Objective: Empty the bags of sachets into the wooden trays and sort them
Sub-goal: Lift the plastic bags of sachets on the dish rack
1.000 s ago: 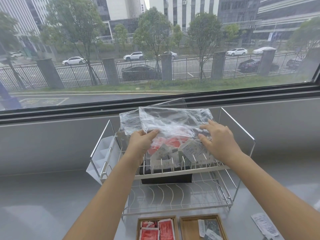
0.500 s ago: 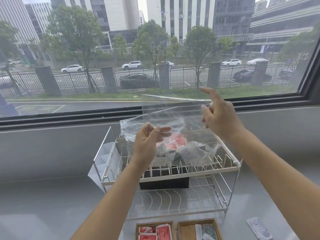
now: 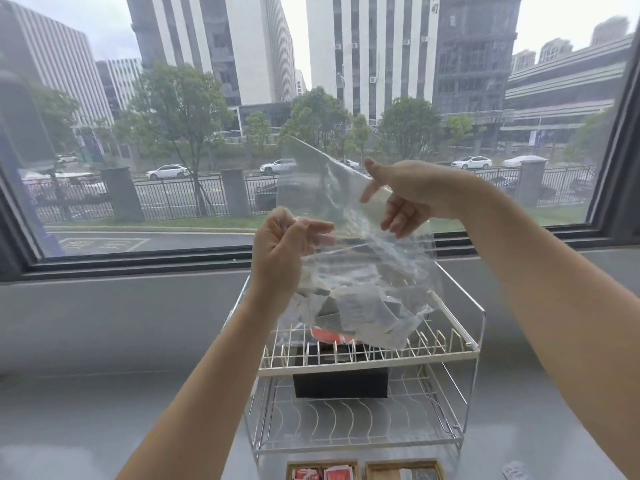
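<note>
Bag (image 3: 353, 271) lifted off rack (image 3: 367, 358); both grips pinching it

Single view only, head-mounted, wide-angle. It looks forward and slightly downward across a grey counter (image 3: 104, 420) toward a large window (image 3: 207, 133), edges visibly bowed by the lens. Both forearms enter from the lower edge, close to the camera. A wire rack (image 3: 367, 362) sits centre, near. Two wooden trays (image 3: 360, 467) are cropped at the bottom edge, contents only partly legible.
</note>
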